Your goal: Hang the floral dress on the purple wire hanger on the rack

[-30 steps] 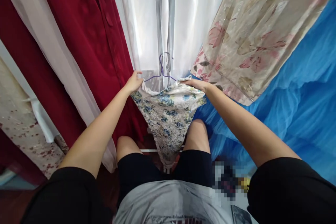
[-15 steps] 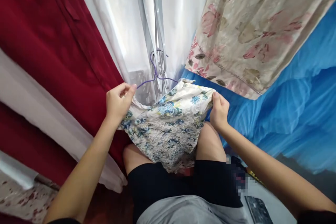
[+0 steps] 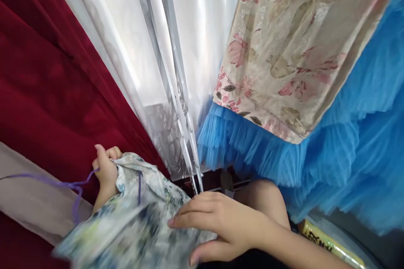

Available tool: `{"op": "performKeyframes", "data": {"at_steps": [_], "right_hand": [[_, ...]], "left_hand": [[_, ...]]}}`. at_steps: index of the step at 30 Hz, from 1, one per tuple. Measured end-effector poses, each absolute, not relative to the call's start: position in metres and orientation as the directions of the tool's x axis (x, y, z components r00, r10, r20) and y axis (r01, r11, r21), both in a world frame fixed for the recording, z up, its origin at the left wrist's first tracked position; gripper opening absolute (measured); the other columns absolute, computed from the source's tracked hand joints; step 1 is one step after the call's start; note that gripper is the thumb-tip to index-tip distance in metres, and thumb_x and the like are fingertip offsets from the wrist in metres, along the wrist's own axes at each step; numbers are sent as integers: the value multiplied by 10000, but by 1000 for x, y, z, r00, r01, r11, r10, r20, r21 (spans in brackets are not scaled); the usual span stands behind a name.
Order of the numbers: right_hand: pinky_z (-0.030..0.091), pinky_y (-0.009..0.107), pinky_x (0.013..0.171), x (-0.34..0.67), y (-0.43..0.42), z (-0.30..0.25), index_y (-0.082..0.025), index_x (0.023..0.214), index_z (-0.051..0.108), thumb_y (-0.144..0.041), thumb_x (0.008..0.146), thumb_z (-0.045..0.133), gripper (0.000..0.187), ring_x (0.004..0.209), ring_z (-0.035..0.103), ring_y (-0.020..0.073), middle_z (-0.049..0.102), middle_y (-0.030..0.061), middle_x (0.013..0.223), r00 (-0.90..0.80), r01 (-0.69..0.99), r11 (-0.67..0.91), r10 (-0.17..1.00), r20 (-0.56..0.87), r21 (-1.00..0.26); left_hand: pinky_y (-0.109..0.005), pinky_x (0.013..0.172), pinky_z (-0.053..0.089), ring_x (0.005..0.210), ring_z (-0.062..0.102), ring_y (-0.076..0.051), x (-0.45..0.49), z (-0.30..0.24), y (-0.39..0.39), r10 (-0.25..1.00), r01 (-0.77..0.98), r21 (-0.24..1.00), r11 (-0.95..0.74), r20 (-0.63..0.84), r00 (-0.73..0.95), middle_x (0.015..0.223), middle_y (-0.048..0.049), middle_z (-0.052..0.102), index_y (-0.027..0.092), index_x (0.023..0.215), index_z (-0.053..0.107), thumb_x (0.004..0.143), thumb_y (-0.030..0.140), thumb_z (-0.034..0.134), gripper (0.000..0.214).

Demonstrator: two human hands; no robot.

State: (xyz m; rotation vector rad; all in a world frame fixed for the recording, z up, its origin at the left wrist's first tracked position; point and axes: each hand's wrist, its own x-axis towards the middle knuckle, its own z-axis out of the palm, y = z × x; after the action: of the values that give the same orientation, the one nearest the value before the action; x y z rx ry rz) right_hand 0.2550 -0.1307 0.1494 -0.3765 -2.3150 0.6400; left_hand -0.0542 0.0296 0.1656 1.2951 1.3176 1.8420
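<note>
A pale floral garment [image 3: 151,201] with blue and yellow flowers hangs over my lap at the lower left, its lower part smeared by motion. My left hand [image 3: 107,170] is closed on the edge of its upper part. A purple hanger [image 3: 74,185] sticks out to the left of that hand, hook pointing left; part of it is hidden by the cloth and hand. My right hand [image 3: 217,222] lies over the garment with fingers apart and palm down. Whether its fingertips touch the cloth I cannot tell.
Red cloth [image 3: 63,88] hangs on the left, beside white cloth [image 3: 123,42] with grey ribbons [image 3: 172,63]. At the right hang a beige floral fabric [image 3: 284,59] and blue tulle [image 3: 334,147]. A yellow packet [image 3: 331,241] lies at the lower right.
The garment and hanger have swung down to the left, the hook now pointing left. My right hand has let go of the garment's edge and moved left over it. My left hand has moved down and left.
</note>
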Motion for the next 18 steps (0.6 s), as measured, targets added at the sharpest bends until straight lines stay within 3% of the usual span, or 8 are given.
{"op": "performKeyframes", "data": {"at_steps": [3, 6, 8, 9, 11, 13, 16, 18], "right_hand": [[446, 374, 1146, 287, -120, 135, -274, 1558, 407, -389, 974, 641, 640, 1349, 571, 227, 608, 99, 1455, -675, 209, 808, 527, 517, -551], [368, 531, 1209, 312, -101, 120, -226, 1650, 195, -334, 885, 742, 947, 1527, 339, 333, 348, 193, 1642, -626, 370, 797, 593, 506, -477], [362, 606, 1195, 320, -93, 110, -237, 1670, 84, -301, 816, 787, 1108, 1562, 231, 403, 187, 215, 1694, -613, 392, 829, 559, 558, -398], [383, 624, 1174, 323, -92, 105, -262, 1672, 60, -290, 799, 787, 1136, 1558, 231, 424, 152, 209, 1701, -584, 399, 837, 547, 600, -374], [475, 624, 1093, 331, -93, 100, -327, 1667, 65, -290, 802, 758, 1109, 1501, 353, 443, 191, 190, 1686, -474, 447, 814, 567, 674, -370], [566, 578, 984, 347, -99, 101, -368, 1661, 100, -300, 834, 710, 1030, 1386, 519, 427, 337, 175, 1621, -361, 516, 754, 622, 695, -407], [622, 457, 870, 380, -109, 112, -399, 1628, 261, -276, 873, 658, 862, 1212, 670, 354, 573, 119, 1424, -270, 576, 681, 681, 681, -453], [626, 396, 811, 402, -112, 123, -388, 1573, 404, -270, 860, 678, 773, 1130, 709, 323, 633, 96, 1341, -189, 608, 630, 706, 683, -483]], "left_hand": [[-274, 556, 345, 509, 253, -115, -5, 153, -1, 934, -269, 902, -336, 284, -216, 494, -10, 190, 133, 505, 160, 985, 563, 374, 678], [-244, 497, 326, 476, 278, -72, 58, 155, -31, 987, -437, 892, -119, 154, 45, 582, 22, 368, 167, 588, 345, 917, 542, 558, 542], [-238, 494, 387, 514, 454, -86, 101, 159, -45, 971, -385, 919, 85, 10, 238, 769, 16, 585, 227, 874, 554, 836, 523, 700, 333], [-244, 558, 460, 606, 570, -110, 121, 162, -50, 957, -359, 926, 113, -3, 291, 914, 0, 656, 275, 1093, 571, 809, 478, 750, 392], [-285, 746, 542, 821, 688, -155, 159, 168, -54, 924, -256, 958, 127, -21, 382, 1152, -43, 677, 335, 1310, 490, 801, 419, 797, 600], [-319, 843, 542, 946, 707, -182, 189, 177, -51, 904, -164, 982, 94, -15, 426, 1294, -91, 645, 351, 1369, 445, 806, 394, 810, 673], [-352, 896, 538, 991, 714, -192, 211, 190, -44, 833, -50, 993, 109, -63, 550, 1341, -150, 646, 317, 1370, 474, 865, 281, 764, 583], [-363, 910, 558, 1008, 711, -191, 207, 194, -46, 852, 71, 996, 56, -85, 516, 1294, -140, 674, 263, 1339, 543, 928, 237, 697, 439]]}}
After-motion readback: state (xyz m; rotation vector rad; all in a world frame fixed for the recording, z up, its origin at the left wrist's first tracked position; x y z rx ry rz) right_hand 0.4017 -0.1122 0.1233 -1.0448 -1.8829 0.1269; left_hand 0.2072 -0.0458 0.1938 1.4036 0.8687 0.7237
